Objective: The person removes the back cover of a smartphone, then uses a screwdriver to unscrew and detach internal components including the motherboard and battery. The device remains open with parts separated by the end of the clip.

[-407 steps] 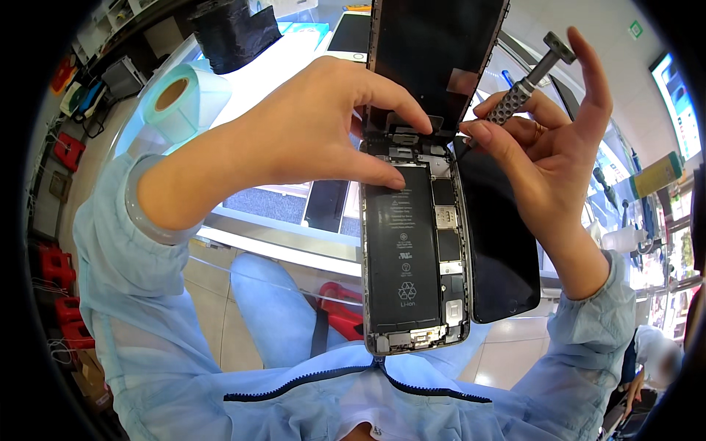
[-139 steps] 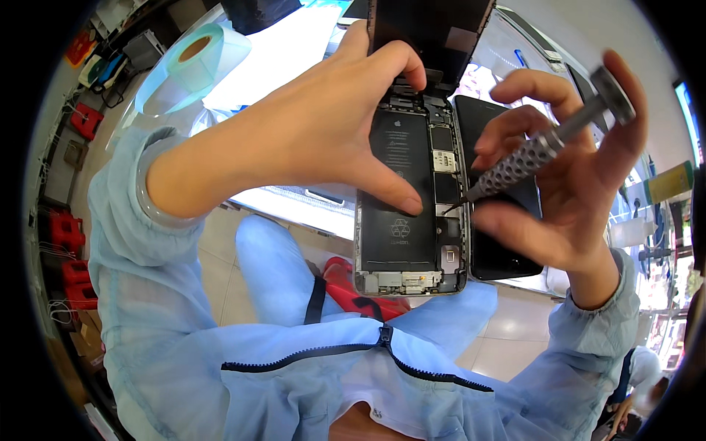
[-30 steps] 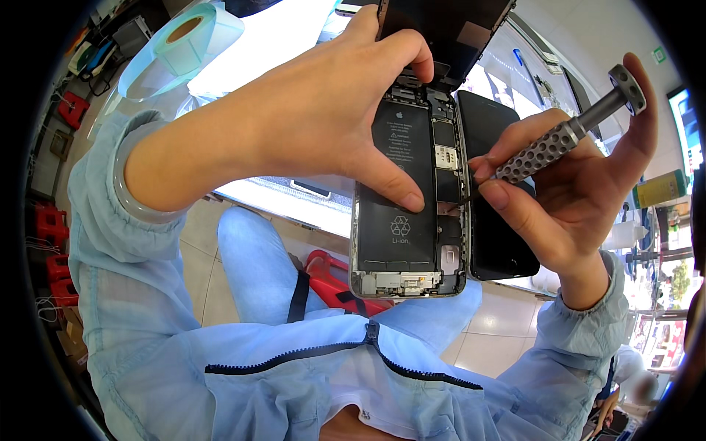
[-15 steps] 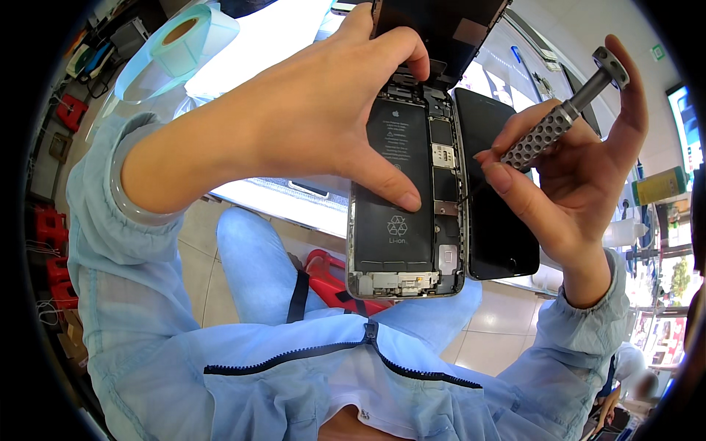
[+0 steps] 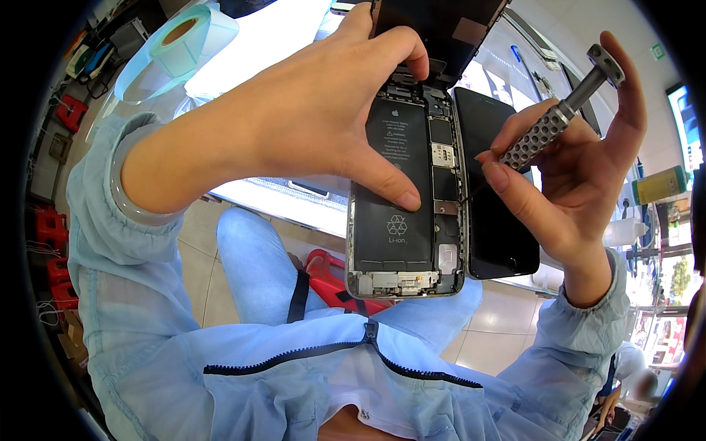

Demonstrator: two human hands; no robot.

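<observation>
My left hand (image 5: 294, 117) grips an opened phone (image 5: 390, 239), its thumb pressed on the black battery and its fingers at the raised screen (image 5: 434, 29), which stands hinged at the top end. My right hand (image 5: 573, 191) holds a silver screwdriver (image 5: 533, 141) with a perforated barrel and round end cap; thumb and fingertips pinch its lower part, while the little finger is raised beside the cap. The thin shaft reaches the phone's right inner edge near a small metal bracket (image 5: 445, 209), below the middle. A dark phone (image 5: 504, 242) lies face up alongside, partly behind my right hand.
A lit counter (image 5: 243, 51) carries a roll of pale blue labels (image 5: 184, 40). A yellow-green bottle (image 5: 654, 187) is at the right. Red objects (image 5: 48, 231) stand along the left. Another person (image 5: 625, 367) is at the lower right edge. My knees are below the counter.
The screwdriver tip has moved from near the phone's top to lower on its right side. Over the last second, the handle and my right hand rose slightly; the opened phone shifted slightly left.
</observation>
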